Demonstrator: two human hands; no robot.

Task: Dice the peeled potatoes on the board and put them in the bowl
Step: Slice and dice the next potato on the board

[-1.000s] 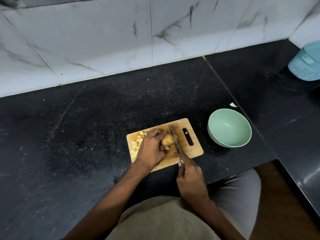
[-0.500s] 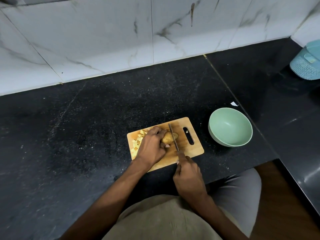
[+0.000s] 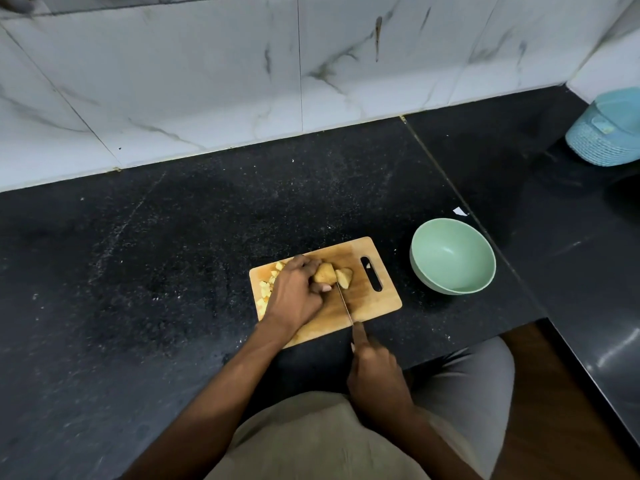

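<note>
On the board (image 3: 377,303), a cut piece (image 3: 344,277) now lies split off right of the potato (image 3: 325,273), which the left hand (image 3: 294,296) grips beside the dice (image 3: 265,289). The right hand (image 3: 375,370) grips the knife (image 3: 344,304), drawn nearer. The bowl (image 3: 452,256) on the right holds nothing.

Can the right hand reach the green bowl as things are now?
Probably yes. The green bowl stands open on the counter right of the cutting board, nothing between. But the right hand holds the knife.
</note>
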